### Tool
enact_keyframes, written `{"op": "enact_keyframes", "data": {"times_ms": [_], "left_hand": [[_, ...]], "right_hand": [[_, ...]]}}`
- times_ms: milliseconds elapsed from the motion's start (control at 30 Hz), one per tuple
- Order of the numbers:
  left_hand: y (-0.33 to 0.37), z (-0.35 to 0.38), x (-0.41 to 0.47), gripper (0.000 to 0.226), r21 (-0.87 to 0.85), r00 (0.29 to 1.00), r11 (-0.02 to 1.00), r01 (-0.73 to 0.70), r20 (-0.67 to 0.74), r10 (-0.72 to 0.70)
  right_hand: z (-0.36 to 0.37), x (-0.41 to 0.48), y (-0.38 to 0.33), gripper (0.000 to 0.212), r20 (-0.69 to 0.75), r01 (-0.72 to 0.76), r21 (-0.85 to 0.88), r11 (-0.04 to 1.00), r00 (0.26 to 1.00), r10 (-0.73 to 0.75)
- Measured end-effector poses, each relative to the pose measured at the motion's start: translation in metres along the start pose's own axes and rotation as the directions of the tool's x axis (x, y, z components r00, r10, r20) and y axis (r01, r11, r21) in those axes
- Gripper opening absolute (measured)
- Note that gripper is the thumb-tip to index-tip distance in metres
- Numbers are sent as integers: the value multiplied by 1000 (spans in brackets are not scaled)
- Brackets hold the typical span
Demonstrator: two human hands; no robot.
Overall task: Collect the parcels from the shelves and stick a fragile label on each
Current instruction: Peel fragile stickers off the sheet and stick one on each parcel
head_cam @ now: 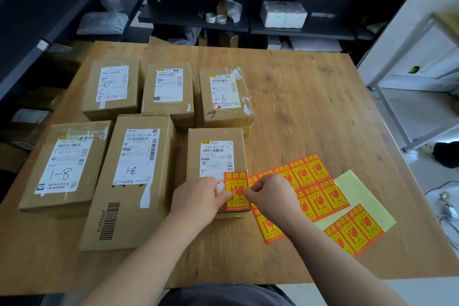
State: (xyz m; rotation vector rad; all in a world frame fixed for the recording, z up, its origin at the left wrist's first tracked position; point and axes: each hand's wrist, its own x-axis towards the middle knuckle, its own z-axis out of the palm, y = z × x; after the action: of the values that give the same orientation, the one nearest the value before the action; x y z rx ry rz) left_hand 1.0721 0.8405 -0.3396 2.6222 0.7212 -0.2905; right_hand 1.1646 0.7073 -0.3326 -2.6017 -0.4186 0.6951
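Now: sticking step; the other five parcels look unlabelled. The table (310, 111) carries all six, and the near-right parcel (216, 136) is in work. The label sheet (320, 189) lies just right of that parcel. Left hand (198, 197) and right hand (270, 196) each pinch a side edge of the fragile label (237, 191), held between them at the parcel's near-right corner. Next: lay it flat and press it smooth.
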Motion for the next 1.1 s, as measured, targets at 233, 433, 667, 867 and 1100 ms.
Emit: {"op": "enact_keyframes", "data": {"times_ms": [233, 433, 667, 867, 1100], "left_hand": [[-20, 30, 1, 44, 108, 889, 951, -289, -339, 309], [-28, 37, 5, 54, 236, 895, 941, -241, -321, 310], [-29, 38, 2, 58, 236, 930, 946, -220, -242, 277], [-30, 35, 2, 66, 91, 969, 970, -224, -85, 232], [-33, 28, 3, 70, -78, 968, 966, -247, 37, 250]], "right_hand": [[6, 5, 15, 41, 32, 62, 190, 980, 997, -69], [17, 23, 8, 35, 188, -161, 574, 803, 980, 62], [25, 33, 8, 37, 312, -262, 642, 720, 948, 66], [26, 23, 35, 50, 426, -248, 646, 722, 902, -71], [19, 16, 42, 42, 482, -231, 629, 742, 865, -139]]}}
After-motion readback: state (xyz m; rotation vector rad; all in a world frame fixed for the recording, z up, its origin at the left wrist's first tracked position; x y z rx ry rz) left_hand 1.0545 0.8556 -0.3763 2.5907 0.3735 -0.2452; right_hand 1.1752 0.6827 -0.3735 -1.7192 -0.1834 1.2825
